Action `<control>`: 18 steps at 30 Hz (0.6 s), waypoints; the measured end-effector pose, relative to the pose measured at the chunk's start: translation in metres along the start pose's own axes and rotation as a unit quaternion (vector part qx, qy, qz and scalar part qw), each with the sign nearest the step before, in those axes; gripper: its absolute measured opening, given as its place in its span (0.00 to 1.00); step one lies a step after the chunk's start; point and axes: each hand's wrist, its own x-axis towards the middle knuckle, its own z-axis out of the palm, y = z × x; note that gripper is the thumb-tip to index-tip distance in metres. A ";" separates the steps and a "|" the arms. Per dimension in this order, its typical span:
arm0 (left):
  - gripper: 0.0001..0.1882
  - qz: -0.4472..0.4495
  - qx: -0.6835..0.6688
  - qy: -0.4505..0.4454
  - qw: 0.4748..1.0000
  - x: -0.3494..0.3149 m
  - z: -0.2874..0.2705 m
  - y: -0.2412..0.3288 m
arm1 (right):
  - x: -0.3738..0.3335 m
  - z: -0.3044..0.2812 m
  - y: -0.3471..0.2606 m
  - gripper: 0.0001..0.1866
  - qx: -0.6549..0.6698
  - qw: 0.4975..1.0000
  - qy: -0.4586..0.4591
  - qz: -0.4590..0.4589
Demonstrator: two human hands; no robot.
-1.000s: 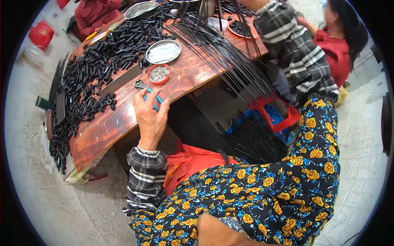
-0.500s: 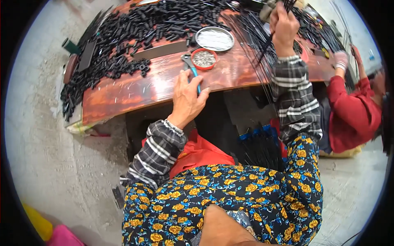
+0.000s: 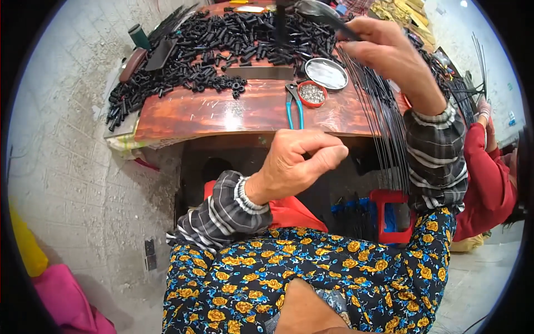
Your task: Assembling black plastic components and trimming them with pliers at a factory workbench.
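My left hand (image 3: 297,162) hovers in front of the table edge, thumb and fingers pressed together in a pinch; anything between them is too small or hidden to make out. Over the table's right side, my right hand (image 3: 386,55) is raised, its fingers closed round a dark, long strip-like thing (image 3: 336,25) that is smeared by motion and points to the far left. Blue-handled pliers (image 3: 294,106) lie on the reddish wooden table (image 3: 183,114), jaws away from me. Beside them stand a red dish of small metal pieces (image 3: 312,94) and a round tray of white thin pieces (image 3: 326,73).
Many black tubular parts (image 3: 217,47) are heaped across the back and left of the table. Long thin black rods (image 3: 384,117) hang over its front edge at the right. Below is a red stool (image 3: 389,220). A person in a red sleeve (image 3: 486,172) sits at the right.
My left hand has left the pliers, come back toward me and closed into a pinch. The pliers stay on the table. The dark thing in my right hand now points to the left.
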 end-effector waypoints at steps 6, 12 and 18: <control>0.17 -0.068 -0.138 0.204 0.967 0.013 -0.019 0.014 | -0.003 0.050 -0.042 0.10 0.063 0.995 -0.023 -0.078; 0.18 0.018 -0.305 0.262 0.916 0.023 -0.064 0.031 | -0.033 0.109 -0.043 0.11 0.187 0.974 -0.085 -0.092; 0.18 -0.033 -0.331 0.218 0.918 0.016 -0.079 0.034 | -0.045 0.110 -0.058 0.14 0.396 0.876 -0.261 0.089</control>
